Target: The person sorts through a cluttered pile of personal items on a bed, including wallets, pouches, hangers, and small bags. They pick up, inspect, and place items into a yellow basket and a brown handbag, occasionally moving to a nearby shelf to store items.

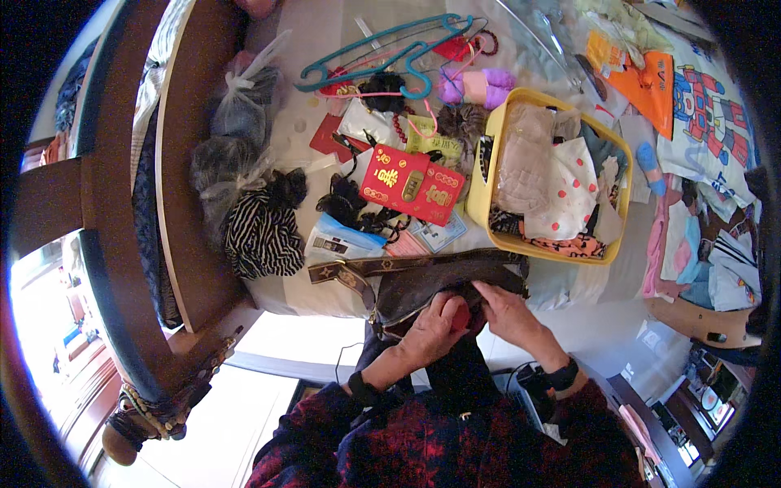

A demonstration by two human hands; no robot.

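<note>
A dark brown bag (427,280) with a patterned strap and a zip lies at the bed's near edge. My left hand (430,332) is closed around a small red object (460,318) at the bag's opening. My right hand (509,314) is at the bag's right side, its index finger pointed against the dark fabric and the other fingers partly curled; whether it grips the fabric is unclear. Just beyond the bag lie a red envelope-like folder (413,185) with gold decoration, a blue-and-white packet (345,238) and black hair ties (341,201).
A yellow plastic basket (623,213) of folded clothes stands at right. Teal hangers (366,52) and purple yarn-like bundles (500,85) lie further back. Tied plastic bags (238,116) and a zebra-striped cloth (262,235) are beside the wooden bed frame (201,165). An orange bag (656,85) lies at far right.
</note>
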